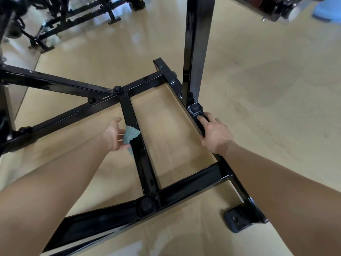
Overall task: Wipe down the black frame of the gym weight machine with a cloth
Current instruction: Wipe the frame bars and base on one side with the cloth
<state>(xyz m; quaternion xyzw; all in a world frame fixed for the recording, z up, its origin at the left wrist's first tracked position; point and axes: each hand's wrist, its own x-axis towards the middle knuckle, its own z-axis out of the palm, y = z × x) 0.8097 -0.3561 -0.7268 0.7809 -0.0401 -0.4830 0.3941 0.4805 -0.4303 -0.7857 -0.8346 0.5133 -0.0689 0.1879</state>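
The glossy black square-tube metal frame (193, 183) of the weight machine lies low on the pale tan floor (267, 89), its bars forming a rectangle with a narrow centre bar running away from the camera. A small blue-grey cloth with a scalloped edge (130, 134) sits against the left side of that centre bar, about midway along it. The left hand (114, 133) holds the cloth there, fingers and thumb closed round its bunched part. The right hand (214, 132) is well apart from the left, on the right-hand rail: the index finger lies along the top, the thumb is on the inner side and the other fingers curl over the outer edge. Just beyond its fingertips a round black cap (195, 108) sits at the foot of a tall black upright post (197, 43). More black gym equipment (73, 21) stands far off at upper left.
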